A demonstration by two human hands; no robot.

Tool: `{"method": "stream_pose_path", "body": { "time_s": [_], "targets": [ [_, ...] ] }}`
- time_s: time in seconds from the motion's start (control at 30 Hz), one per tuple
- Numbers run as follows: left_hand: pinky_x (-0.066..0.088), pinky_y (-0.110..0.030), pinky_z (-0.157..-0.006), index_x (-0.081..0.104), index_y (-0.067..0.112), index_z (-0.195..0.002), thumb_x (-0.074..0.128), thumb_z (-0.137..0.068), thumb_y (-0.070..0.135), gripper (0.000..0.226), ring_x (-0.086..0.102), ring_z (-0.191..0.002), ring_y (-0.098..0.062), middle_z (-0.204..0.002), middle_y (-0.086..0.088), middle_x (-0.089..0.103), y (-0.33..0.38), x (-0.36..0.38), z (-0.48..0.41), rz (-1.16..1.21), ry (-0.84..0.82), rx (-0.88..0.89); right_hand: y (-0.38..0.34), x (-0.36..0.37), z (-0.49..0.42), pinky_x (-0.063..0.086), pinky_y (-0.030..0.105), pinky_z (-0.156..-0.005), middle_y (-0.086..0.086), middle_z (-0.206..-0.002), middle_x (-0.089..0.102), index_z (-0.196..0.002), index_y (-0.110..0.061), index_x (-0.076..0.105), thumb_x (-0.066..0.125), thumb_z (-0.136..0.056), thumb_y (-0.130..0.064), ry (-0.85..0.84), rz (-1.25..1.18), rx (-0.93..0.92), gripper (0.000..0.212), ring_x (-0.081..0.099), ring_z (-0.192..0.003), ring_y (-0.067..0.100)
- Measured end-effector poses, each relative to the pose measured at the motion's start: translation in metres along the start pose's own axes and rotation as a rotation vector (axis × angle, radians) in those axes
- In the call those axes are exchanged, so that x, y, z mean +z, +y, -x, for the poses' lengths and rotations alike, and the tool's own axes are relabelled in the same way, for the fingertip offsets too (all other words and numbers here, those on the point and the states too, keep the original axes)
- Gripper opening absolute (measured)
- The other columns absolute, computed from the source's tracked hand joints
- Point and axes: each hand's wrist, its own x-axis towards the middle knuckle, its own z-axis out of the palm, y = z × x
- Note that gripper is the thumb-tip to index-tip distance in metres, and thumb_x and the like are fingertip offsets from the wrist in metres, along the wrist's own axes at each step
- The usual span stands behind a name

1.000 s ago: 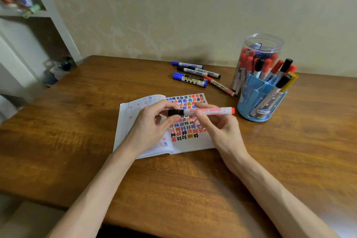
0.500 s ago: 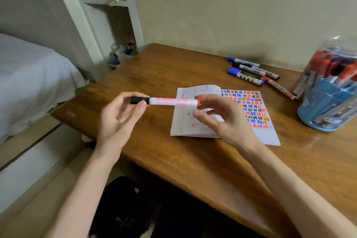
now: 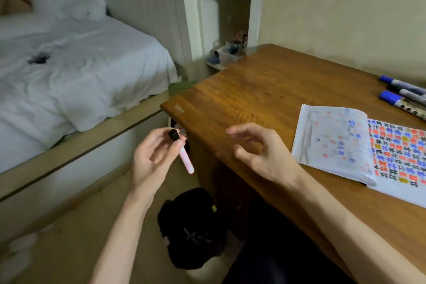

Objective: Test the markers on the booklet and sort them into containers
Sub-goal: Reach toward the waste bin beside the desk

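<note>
Pinching the marker (image 3: 186, 161) just below its black cap (image 3: 173, 135), the left hand (image 3: 149, 161) lets the barrel hang tilted off the table's (image 3: 265, 90) left edge, over the floor. Blur smears the print and the lower end, which is perhaps orange. The frame's right edge cuts off the booklet (image 3: 341, 145) and the loose markers (image 3: 403, 93) behind it. A dark bundle (image 3: 191, 226) on the floor is too dim to name. Half a second ago both hands held the marker level; now the right hand (image 3: 260, 157) has let go, fingers loosely spread above the table edge.
</note>
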Motion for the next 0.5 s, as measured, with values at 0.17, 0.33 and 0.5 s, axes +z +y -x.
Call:
{"method": "stream_pose_path", "body": {
  "time_s": [0.17,0.33,0.5],
  "targets": [
    [0.053,-0.042,-0.105,0.068,0.018,-0.113,0.075,-0.091,0.005,0.026,0.072,-0.104,-0.020,-0.090,-0.012,0.075,-0.026,-0.014,0.012,-0.117,-0.088,-0.082,0.003,0.015,-0.007,0.056,0.028,-0.100,-0.014,-0.122,0.071,-0.124,-0.026,0.072,0.072,-0.095,-0.010,-0.076,0.012,-0.017,0.033,0.069,-0.113,0.005],
    [0.049,-0.056,-0.106,0.070,0.016,-0.115,0.077,-0.090,0.006,0.028,0.069,-0.113,-0.024,-0.112,-0.002,0.075,-0.040,-0.013,0.012,-0.161,-0.073,-0.101,0.005,0.013,-0.005,0.056,0.027,-0.101,-0.015,-0.119,0.072,-0.124,-0.025,0.073,0.071,-0.095,-0.009,-0.076,0.014,-0.011,0.034,0.069,-0.112,0.005],
    [0.057,-0.042,-0.099,0.071,0.009,-0.112,0.071,-0.093,0.001,0.021,0.071,-0.107,-0.024,-0.107,-0.005,0.076,-0.026,0.019,-0.002,-0.097,-0.121,-0.058,0.007,-0.006,0.002,0.058,0.029,-0.098,-0.012,-0.118,0.073,-0.122,-0.025,0.073,0.070,-0.095,-0.009,-0.032,0.026,0.018,0.032,0.071,-0.110,0.006]
  ]
}}
